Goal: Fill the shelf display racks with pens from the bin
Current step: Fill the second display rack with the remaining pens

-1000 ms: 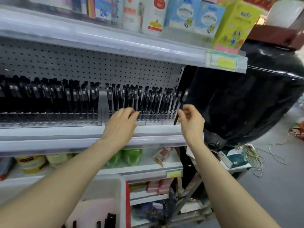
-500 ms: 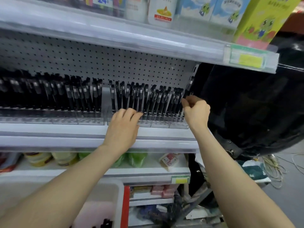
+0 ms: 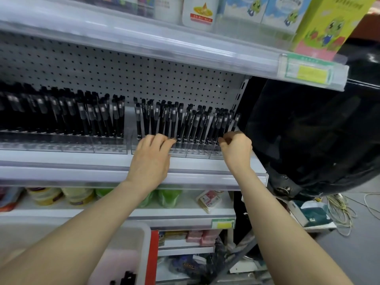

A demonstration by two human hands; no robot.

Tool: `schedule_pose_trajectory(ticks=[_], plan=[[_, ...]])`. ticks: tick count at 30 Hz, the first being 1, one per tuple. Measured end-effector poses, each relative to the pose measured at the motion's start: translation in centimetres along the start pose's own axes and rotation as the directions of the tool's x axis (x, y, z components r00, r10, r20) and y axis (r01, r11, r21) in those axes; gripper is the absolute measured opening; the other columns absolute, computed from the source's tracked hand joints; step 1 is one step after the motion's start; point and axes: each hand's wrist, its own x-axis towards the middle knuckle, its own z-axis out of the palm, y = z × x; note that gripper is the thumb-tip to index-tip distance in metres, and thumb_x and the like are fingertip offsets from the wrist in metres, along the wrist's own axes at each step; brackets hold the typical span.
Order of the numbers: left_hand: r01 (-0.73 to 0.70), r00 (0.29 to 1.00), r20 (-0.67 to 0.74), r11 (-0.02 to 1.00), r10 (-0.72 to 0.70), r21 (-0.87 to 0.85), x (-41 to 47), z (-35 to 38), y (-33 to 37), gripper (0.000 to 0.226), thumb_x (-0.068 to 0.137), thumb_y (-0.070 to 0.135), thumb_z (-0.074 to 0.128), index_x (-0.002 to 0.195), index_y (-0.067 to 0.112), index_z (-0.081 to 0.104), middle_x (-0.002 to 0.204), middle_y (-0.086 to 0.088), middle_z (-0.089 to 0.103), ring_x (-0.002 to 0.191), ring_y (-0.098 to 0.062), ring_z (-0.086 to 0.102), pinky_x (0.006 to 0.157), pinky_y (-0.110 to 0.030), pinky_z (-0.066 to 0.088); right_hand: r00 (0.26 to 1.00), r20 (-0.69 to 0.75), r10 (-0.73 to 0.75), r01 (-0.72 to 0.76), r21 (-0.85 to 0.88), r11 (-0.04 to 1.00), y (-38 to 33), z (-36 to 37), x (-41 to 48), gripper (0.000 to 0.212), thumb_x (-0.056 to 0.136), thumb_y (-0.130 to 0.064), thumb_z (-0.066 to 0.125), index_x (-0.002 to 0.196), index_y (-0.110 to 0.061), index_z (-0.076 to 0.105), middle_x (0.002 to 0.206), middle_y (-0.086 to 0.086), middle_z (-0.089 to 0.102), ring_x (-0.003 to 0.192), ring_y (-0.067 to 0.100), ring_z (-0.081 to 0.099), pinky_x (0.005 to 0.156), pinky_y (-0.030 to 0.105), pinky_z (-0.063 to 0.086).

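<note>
Nearest, low and left of the right display rack (image 3: 197, 154): a white bin (image 3: 131, 235), a few black pens (image 3: 128, 277) just showing at its lower edge. Above that, two bare forearms reaching up to the rack. Then the left hand (image 3: 152, 155), laid over the rack's clear front wall, fingers (image 3: 162, 141) nearly straight and relaxed, tips touching the lower ends of the racked pens (image 3: 174, 120), gripping nothing. At the rack's right end the right hand (image 3: 236, 149), curled tight against the bottoms of the last pens; whether pinching one, cannot tell. Racked pens black, long axis close to upright, caps up, leaning back toward the pegboard (image 3: 144, 79), the rightmost ones tilted with tops to the right. Under the rack a white metal shelf (image 3: 92, 161); just left of the rack a second clear rack (image 3: 61, 141), packed with more black pens. Above the rack an upper shelf (image 3: 144, 38) carrying boxes and bottles, a yellow price tag (image 3: 308, 74) on its edge. Right of the rack a large glossy black shape (image 3: 308, 130); lower down, grey floor (image 3: 359, 254) with loose cables (image 3: 339, 210).
</note>
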Motion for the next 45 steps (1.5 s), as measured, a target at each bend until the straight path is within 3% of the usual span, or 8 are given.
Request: schedule_pose_trajectory(ticks=[4,10,18,27,31,35,40,45], plan=[[0.003,1.000,-0.019,1.000,-0.003,-0.008,-0.1,0.0,0.1,0.047,0.082,0.010,0.067,0.128,0.010,0.058,0.111,-0.005,0.056,0.101,-0.025,0.047,0.095,-0.042,0.044,1.000,-0.015,0.021,-0.020,0.073,0.997,-0.1,-0.5,0.0,0.019,0.092,-0.021,0.064,0.098,-0.005,0.072,0.082,0.007,0.069,0.075,0.021,0.059,0.072,0.029,0.047],[0.007,1.000,-0.006,1.000,-0.007,-0.018,-0.3,0.1,0.2,0.049,0.082,0.006,0.068,0.130,0.009,0.057,0.114,-0.006,0.056,0.105,-0.025,0.047,0.095,-0.041,0.046,0.999,-0.015,0.030,-0.028,0.077,0.997,-0.1,-0.3,0.0,0.021,0.094,-0.018,0.062,0.103,-0.001,0.071,0.092,0.015,0.070,0.078,0.027,0.063,0.077,0.037,0.052],[-0.063,0.992,0.104,0.991,0.076,-0.119,-2.5,-2.1,-1.1,0.055,0.093,0.015,0.059,0.145,0.012,0.043,0.146,-0.007,0.041,0.136,-0.026,0.037,0.112,-0.042,0.037,0.993,-0.106,0.049,-0.048,0.014,0.999,-1.2,-1.4,-2.8,0.017,0.093,-0.011,0.060,0.107,-0.003,0.065,0.099,0.013,0.063,0.093,0.028,0.059,0.082,0.039,0.047],[-0.068,0.989,0.114,0.978,0.092,-0.198,-11.4,-6.6,-8.3,0.041,0.093,0.019,0.060,0.133,0.012,0.056,0.131,-0.008,0.054,0.118,-0.028,0.049,0.097,-0.043,0.046,0.998,-0.062,-0.027,0.031,0.064,0.997,-8.5,1.9,-13.6,0.023,0.092,-0.017,0.062,0.113,-0.013,0.069,0.101,0.005,0.068,0.091,0.020,0.063,0.087,0.037,0.051],[-0.048,0.987,0.140,0.980,0.076,-0.191,-16.2,-6.7,-12.1,0.033,0.092,0.021,0.061,0.124,0.011,0.063,0.118,-0.009,0.059,0.104,-0.031,0.055,0.087,-0.040,0.047,0.997,0.039,-0.064,0.059,0.111,0.992,-11.6,5.4,-20.9,0.020,0.091,-0.014,0.062,0.109,-0.011,0.071,0.097,0.007,0.070,0.087,0.021,0.064,0.082,0.032,0.049],[0.006,0.973,0.229,0.985,0.035,-0.174,-20.7,-6.2,-14.8,0.047,0.091,0.037,0.040,0.124,0.013,0.064,0.116,-0.009,0.060,0.101,-0.033,0.056,0.088,-0.041,0.046,0.980,0.197,-0.022,0.012,0.054,0.998,-12.9,8.5,-26.6,0.016,0.090,-0.016,0.062,0.101,-0.013,0.073,0.094,0.005,0.074,0.086,0.022,0.066,0.079,0.031,0.050],[-0.062,0.976,0.196,0.986,0.092,-0.153,-22.4,-5.8,-15.5,0.050,0.088,0.033,0.043,0.132,0.013,0.057,0.117,-0.009,0.061,0.108,-0.029,0.051,0.107,-0.045,0.030,0.799,0.576,0.172,-0.124,-0.121,0.985,-13.2,11.3,-31.6,0.015,0.084,-0.031,0.070,0.080,-0.017,0.067,0.082,0.005,0.070,0.082,0.023,0.065,0.072,0.030,0.049],[-0.012,0.987,0.155,0.986,0.038,-0.167,-22.8,-5.4,-14.7,0.047,0.087,0.021,0.059,0.133,0.016,0.055,0.119,-0.008,0.059,0.112,-0.029,0.051,0.114,-0.044,0.022,0.685,0.695,0.220,0.018,-0.318,0.948,-13.4,11.9,-32.9,0.033,0.077,-0.047,0.074,0.084,-0.015,0.071,0.085,0.002,0.068,0.087,0.022,0.063,0.077,0.031,0.052]])
